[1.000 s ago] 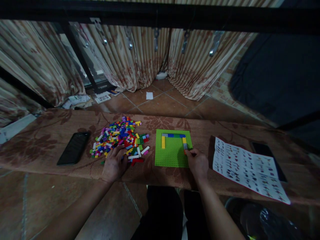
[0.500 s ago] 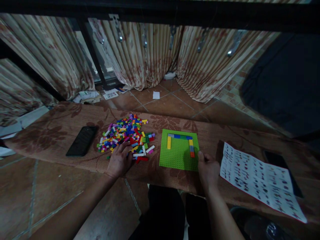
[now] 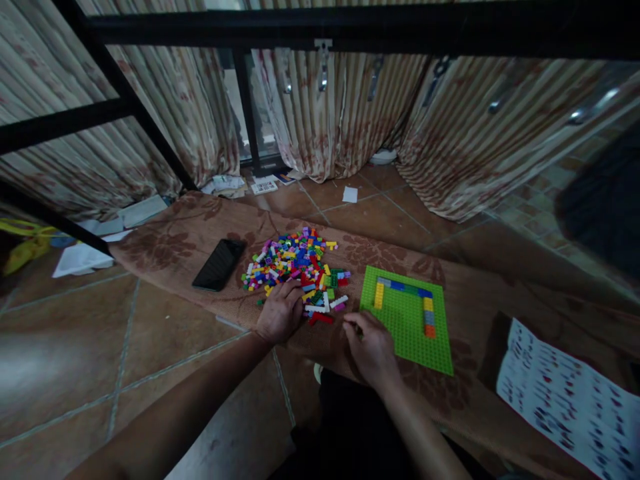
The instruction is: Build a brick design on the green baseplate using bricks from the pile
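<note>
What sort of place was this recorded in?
Probably a room in a home, though not certainly: long patterned curtains, a tiled floor and colorful toy bricks on a cloth-covered surface suggest it.

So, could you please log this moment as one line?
left hand: at brick pile; right hand: by green baseplate; brick outline: open on near side; phone: left of pile

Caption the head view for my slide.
Left hand at a pile of colourful bricks, right hand near a green baseplate bearing a brick outline.

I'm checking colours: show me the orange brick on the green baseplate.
The near-end brick of the right column on the baseplate; no other there is orange.
</note>
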Motion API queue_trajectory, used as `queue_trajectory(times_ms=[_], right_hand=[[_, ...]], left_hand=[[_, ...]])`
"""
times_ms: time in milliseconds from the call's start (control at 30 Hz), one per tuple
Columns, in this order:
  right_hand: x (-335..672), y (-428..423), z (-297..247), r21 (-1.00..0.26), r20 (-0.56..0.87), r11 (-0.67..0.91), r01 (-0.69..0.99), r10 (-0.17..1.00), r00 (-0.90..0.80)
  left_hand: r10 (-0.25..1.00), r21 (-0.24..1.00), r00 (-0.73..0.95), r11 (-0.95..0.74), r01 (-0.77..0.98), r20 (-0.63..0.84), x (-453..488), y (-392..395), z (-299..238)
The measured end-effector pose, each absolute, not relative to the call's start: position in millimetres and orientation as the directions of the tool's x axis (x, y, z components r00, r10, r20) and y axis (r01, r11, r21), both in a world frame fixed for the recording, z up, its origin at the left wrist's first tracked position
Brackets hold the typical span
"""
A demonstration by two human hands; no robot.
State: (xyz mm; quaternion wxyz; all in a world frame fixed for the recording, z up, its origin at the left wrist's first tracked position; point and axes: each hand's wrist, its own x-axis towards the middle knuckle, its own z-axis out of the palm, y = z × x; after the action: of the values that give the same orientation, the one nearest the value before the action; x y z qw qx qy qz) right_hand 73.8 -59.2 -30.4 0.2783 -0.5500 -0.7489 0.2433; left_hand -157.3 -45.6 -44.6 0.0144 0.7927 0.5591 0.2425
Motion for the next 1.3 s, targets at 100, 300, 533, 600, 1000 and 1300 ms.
queue_trajectory(times_ms=[100,300,533,600,1000,1300], right_hand=[[51.5,-50.6,-29.3,-0.637,0.163,0.368,0.677,0.923,-0.348],[25.5,-33.2,-33.2,-0.53,0.138,0.412,0.741,0.904,-0.404],[20.9,-32.4,-36.4,-0.556,0.147,0.38,0.739,0.92,-0.363],[25.9,-33.8,-36.5,-0.575,0.157,0.34,0.744,0.938,-0.308],[37.8,15.8,-29.2,-0.423,0.125,0.172,0.89,0.984,-0.131],[37.9,19.4,-28.3,-0.438,0.134,0.27,0.857,0.963,-0.235]], left_hand=[[0.892,0.292,0.241,-0.364,0.884,0.381,-157.1,-45.6,-45.8],[0.882,0.304,0.219,-0.363,0.881,0.418,-158.2,-46.1,-49.6],[0.881,0.328,0.207,-0.363,0.872,0.425,-158.3,-46.0,-51.2],[0.883,0.329,0.217,-0.369,0.869,0.416,-158.7,-46.1,-50.6],[0.878,0.372,0.199,-0.377,0.848,0.436,-160.3,-47.7,-52.1],[0.882,0.395,0.182,-0.369,0.841,0.435,-161.9,-49.1,-51.8]])
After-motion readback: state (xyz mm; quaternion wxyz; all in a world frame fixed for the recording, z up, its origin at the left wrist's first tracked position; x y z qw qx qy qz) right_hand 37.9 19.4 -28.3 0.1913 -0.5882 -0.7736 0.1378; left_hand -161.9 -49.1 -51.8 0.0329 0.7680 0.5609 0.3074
